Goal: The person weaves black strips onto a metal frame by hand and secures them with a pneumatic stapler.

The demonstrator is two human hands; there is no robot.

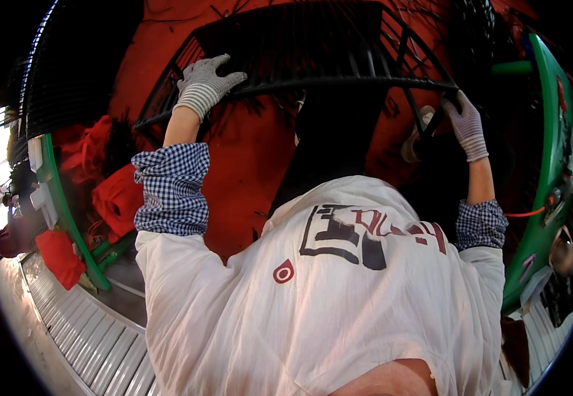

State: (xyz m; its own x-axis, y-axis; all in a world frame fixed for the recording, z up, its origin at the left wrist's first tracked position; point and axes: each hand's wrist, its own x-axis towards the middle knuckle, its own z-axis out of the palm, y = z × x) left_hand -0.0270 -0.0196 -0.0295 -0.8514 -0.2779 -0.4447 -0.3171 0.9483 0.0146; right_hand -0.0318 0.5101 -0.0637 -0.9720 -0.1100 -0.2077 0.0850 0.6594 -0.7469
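Observation:
A large black metal grid frame [339,82] spans the top of the view, over a red surface [247,165]. My left hand [206,86], in a grey-white knit glove, lies over the frame's curved lower bar near its left end, fingers curled across it. Wearing the same kind of glove, my right hand [464,125] grips the bar's right end, next to a pale rounded object [415,135]. Both arms reach up in rolled blue-and-white checked sleeves. My white printed top [326,303] fills the lower middle of the view.
A green curved machine frame stands at the left [62,204] and at the right [547,152]. Red cloth bundles [111,195] lie by the left one. A ribbed metal floor [95,343] runs along the lower left. Another black grille [62,72] is at upper left.

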